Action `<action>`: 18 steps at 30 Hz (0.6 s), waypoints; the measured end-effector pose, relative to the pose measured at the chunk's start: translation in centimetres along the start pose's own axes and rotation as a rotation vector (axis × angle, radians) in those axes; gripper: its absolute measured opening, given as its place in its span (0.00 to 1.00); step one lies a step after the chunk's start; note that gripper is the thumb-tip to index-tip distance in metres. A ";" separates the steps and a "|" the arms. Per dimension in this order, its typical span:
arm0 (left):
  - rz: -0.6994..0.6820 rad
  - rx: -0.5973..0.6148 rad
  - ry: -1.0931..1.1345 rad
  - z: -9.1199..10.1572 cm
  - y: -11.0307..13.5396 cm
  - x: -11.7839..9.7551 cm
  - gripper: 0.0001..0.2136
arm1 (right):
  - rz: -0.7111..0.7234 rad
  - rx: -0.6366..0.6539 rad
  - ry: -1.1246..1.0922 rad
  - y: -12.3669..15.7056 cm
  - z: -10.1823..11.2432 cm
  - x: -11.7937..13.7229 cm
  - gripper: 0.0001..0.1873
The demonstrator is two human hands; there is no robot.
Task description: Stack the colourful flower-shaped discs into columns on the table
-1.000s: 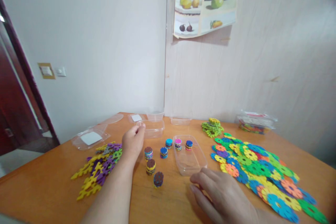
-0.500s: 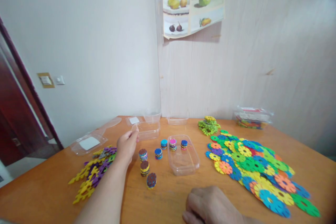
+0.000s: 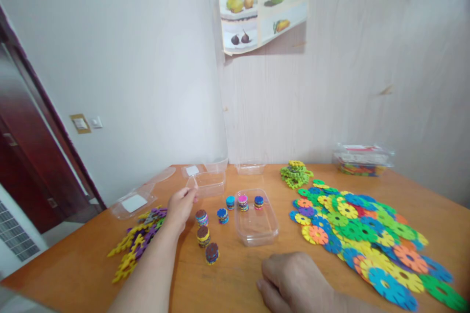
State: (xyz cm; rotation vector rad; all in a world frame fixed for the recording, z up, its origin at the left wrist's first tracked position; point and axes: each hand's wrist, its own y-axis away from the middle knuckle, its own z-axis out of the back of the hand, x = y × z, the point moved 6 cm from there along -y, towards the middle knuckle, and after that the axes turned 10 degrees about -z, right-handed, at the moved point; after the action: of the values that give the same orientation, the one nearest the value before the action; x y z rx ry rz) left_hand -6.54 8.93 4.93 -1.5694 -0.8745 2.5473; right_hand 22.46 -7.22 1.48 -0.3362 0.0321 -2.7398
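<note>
My left hand (image 3: 182, 208) reaches forward, its fingers closed at the near left corner of a clear plastic container (image 3: 211, 185). My right hand (image 3: 295, 279) rests curled on the table at the front, with nothing visible in it. Between my hands stand short stacks of notched discs: brown-topped ones (image 3: 203, 234), a dark blue-topped one (image 3: 222, 215) and a light blue-topped one (image 3: 230, 201). A second clear container (image 3: 257, 227) holds a pink-topped stack (image 3: 243, 201) and a blue-topped stack (image 3: 259, 201).
Large flower-shaped discs (image 3: 363, 234) spread over the table's right side. Green snowflake pieces (image 3: 294, 176) are heaped behind them. A filled lidded box (image 3: 362, 160) stands at the back right. Yellow and purple pieces (image 3: 137, 244) and a clear lid (image 3: 134, 203) lie on the left.
The view has tilted and turned slightly. My left hand stays at the container's corner, and my right hand keeps its curled pose on the table. The stacks have not moved.
</note>
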 end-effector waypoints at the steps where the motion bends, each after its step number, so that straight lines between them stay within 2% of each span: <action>1: 0.002 0.009 -0.005 0.0 0.0 0.0 0.22 | 0.000 -0.008 -0.009 0.0 0.0 0.0 0.10; 6: -0.008 -0.002 -0.028 0.4 -0.1 0.1 0.21 | 0.001 -0.038 -0.049 0.0 0.2 0.2 0.10; 10: -0.063 -0.017 -0.039 0.4 0.6 -0.6 0.20 | 0.000 -0.049 -0.061 0.0 0.3 0.1 0.11; 15: -0.123 -0.005 -0.112 0.1 1.3 -3.0 0.19 | 0.011 -0.085 -0.047 0.0 0.2 0.1 0.13; 18: -0.183 0.059 -0.213 0.0 0.7 -4.9 0.18 | 0.019 -0.094 -0.042 0.1 0.4 0.2 0.13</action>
State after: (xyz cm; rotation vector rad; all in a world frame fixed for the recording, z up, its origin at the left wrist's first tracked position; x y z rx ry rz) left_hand -3.91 6.85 8.57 -1.1588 -0.9047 2.6134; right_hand 22.41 -7.38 1.92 -0.4168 0.1531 -2.7168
